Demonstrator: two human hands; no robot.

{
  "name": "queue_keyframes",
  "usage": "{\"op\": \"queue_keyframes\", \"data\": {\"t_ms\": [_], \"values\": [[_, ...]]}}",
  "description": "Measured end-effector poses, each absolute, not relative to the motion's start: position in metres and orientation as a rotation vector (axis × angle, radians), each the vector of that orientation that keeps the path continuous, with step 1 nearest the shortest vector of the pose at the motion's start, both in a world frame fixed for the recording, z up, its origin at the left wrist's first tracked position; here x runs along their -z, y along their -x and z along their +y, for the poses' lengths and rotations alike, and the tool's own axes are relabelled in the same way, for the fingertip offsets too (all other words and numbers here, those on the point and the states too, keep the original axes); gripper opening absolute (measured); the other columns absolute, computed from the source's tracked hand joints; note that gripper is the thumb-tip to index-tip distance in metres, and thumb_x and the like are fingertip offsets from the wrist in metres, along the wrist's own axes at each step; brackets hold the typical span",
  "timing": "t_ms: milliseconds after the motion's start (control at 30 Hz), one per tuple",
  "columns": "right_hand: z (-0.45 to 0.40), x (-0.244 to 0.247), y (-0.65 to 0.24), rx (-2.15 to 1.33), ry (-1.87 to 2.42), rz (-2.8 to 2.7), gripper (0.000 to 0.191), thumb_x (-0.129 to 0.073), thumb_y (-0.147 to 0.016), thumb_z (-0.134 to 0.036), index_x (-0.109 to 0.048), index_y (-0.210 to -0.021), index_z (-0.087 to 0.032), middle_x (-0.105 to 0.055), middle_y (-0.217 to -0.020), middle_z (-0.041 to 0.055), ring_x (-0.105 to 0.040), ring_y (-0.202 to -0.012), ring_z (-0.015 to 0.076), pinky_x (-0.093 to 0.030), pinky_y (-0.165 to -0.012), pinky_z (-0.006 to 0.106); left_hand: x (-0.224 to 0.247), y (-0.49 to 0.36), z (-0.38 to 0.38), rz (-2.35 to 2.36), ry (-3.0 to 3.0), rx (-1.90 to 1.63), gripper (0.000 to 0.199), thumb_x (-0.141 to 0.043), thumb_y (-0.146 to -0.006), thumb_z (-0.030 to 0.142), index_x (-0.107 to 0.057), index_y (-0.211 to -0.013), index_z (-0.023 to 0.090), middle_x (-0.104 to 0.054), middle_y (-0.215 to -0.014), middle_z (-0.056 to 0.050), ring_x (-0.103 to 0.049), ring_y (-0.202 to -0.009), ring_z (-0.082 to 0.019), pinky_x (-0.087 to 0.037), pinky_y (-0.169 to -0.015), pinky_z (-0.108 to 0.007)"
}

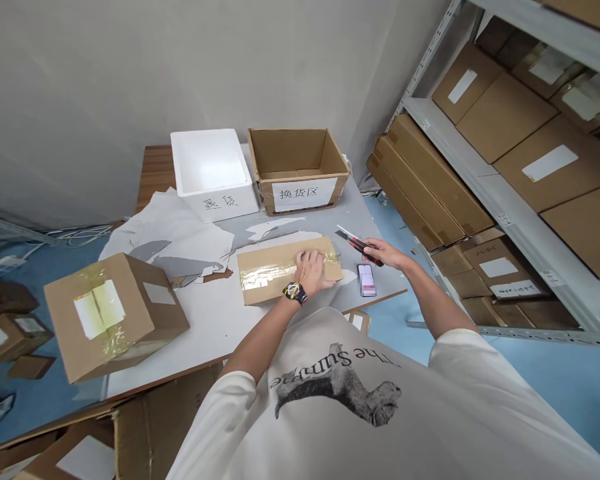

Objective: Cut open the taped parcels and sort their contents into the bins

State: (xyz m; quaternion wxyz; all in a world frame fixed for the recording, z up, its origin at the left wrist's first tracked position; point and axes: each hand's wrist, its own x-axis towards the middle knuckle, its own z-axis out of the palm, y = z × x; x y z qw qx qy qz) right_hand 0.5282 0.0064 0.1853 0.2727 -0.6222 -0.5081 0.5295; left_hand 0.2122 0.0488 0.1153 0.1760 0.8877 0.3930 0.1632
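My left hand (310,271) presses down on a flat taped cardboard box (285,271), with a black and yellow watch (295,292) on its wrist. Strips of clear tape cross the box. My right hand (380,253) grips a red and black utility knife (359,244), its metal blade pointing to the far left and touching nothing. Just below the knife, a smartphone (366,279) lies on the white table (220,333), lit and close to the box's right end.
A taped cardboard box (115,313) sits at the table's left. White foam (210,177) and open cardboard (295,167) bins stand at the back, near torn paper scraps (167,230). Metal shelves (505,180) of cartons rise at right; more cartons (145,427) lie on the floor.
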Motion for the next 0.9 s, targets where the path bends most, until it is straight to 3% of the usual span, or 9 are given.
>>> {"op": "queue_keyframes", "data": {"t_ms": [133, 400, 567, 900], "values": [[-0.017, -0.186, -0.531, -1.485, 1.755, -1.380, 0.066, -0.086, -0.087, -0.071, -0.080, -0.129, -0.020, -0.076, -0.083, -0.0002, -0.065, -0.074, 0.0195, -0.049, -0.067, 0.028, -0.112, -0.214, 0.053, 1.081, -2.527, -0.459, 0.082, -0.096, -0.074, 0.058, -0.073, -0.142, 0.017, -0.070, -0.143, -0.024, -0.065, -0.133, -0.048, -0.029, -0.134, -0.069], [0.013, -0.176, -0.515, -1.318, 1.848, -1.562, 0.040, -0.083, -0.089, -0.054, -0.088, -0.112, -0.022, -0.070, -0.068, -0.0009, -0.058, -0.063, 0.0182, -0.044, -0.061, 0.027, -0.115, -0.211, 0.052, 1.051, -2.559, -0.412, 0.084, -0.097, -0.076, 0.057, -0.071, -0.146, 0.016, -0.070, -0.144, -0.024, -0.064, -0.139, -0.048, -0.029, -0.139, -0.068], [0.027, -0.185, -0.530, -1.485, 1.853, -1.746, 0.043, -0.077, -0.091, -0.051, -0.089, -0.120, -0.022, -0.059, -0.054, -0.0052, -0.048, -0.049, 0.0144, -0.036, -0.054, 0.027, -0.116, -0.211, 0.049, 1.059, -2.548, -0.402, 0.087, -0.100, -0.073, 0.056, -0.070, -0.144, 0.016, -0.071, -0.141, -0.022, -0.064, -0.139, -0.047, -0.028, -0.140, -0.068], [0.031, -0.186, -0.532, -1.661, 1.807, -1.841, 0.046, -0.076, -0.093, -0.052, -0.090, -0.124, -0.021, -0.065, -0.058, -0.0016, -0.052, -0.051, 0.0169, -0.041, -0.056, 0.030, -0.122, -0.206, 0.056, 1.065, -2.525, -0.351, 0.087, -0.100, -0.075, 0.054, -0.069, -0.147, 0.017, -0.069, -0.147, -0.022, -0.065, -0.140, -0.046, -0.036, -0.136, -0.066]]}}
